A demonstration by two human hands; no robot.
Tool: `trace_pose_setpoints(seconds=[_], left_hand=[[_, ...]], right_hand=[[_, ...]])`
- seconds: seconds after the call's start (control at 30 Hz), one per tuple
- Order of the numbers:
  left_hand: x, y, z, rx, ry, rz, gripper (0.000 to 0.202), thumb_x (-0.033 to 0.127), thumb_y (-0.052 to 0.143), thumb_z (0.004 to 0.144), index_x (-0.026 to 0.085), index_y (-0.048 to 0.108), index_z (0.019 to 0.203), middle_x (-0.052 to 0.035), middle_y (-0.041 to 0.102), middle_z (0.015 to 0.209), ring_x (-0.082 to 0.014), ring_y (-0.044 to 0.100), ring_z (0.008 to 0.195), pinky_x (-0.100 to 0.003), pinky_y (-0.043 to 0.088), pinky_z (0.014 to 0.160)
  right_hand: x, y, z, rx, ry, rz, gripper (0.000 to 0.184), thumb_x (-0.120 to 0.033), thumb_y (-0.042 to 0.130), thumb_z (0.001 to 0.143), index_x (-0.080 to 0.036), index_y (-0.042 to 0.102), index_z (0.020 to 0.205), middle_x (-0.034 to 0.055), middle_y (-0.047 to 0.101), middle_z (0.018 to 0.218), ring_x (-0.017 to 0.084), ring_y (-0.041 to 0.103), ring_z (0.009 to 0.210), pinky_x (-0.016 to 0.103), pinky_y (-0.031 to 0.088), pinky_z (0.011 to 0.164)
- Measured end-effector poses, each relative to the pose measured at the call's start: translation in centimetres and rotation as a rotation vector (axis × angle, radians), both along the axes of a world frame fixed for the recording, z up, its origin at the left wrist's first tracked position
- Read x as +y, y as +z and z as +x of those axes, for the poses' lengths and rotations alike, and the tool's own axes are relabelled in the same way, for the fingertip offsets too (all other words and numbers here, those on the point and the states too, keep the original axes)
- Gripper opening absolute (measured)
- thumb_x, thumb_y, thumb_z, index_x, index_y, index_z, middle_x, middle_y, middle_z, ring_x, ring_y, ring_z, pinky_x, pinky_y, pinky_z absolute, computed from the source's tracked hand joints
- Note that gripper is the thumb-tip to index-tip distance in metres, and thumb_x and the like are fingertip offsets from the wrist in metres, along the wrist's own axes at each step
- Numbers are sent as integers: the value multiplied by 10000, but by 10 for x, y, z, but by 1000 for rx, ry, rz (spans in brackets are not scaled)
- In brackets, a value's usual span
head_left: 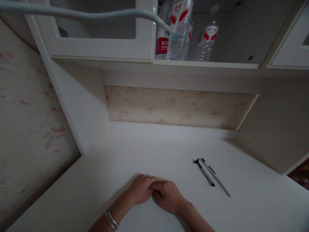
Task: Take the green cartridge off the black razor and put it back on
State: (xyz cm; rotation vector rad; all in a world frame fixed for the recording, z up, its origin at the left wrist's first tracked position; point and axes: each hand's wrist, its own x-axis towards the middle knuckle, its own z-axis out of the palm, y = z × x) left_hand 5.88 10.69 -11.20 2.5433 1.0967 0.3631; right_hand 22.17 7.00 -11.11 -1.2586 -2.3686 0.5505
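Note:
My left hand (142, 189) and my right hand (169, 196) rest together on the white desk (145, 154), touching at the fingers. Both are closed, and no object shows in either one. Fingers of my right hand lie against the end of my left hand, partly hiding its fingertips. Two silver bangles (111, 219) circle my left wrist. To the right of my hands lies a grey-handled tool with a short dark crosspiece, like a razor (205, 174). Close beside it is a long, thin pale stick (218, 180) with dark parts near its far end, its kind unclear.
Above the desk hangs a white cabinet (145, 48) with an open compartment. Inside stand several plastic bottles (178, 42) with red and white labels. A pale cable (96, 15) crosses the top of the view. Side panels (82, 106) bound the desk, and floral wallpaper (31, 106) covers the left wall.

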Motion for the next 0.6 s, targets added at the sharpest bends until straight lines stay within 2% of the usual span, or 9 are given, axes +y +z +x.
trace_pose_setpoints(seconds=[0.6], left_hand=[[-1,2,0,0,4,-6,229,177,445,823,245,628,942,3,678,924,-189,615,884,-273,434,782]], right_hand=[[-1,0,0,-21,-5,-5,362,-125,415,769,-275,646,1004,-19,672,1008,170,620,904,239,423,806]])
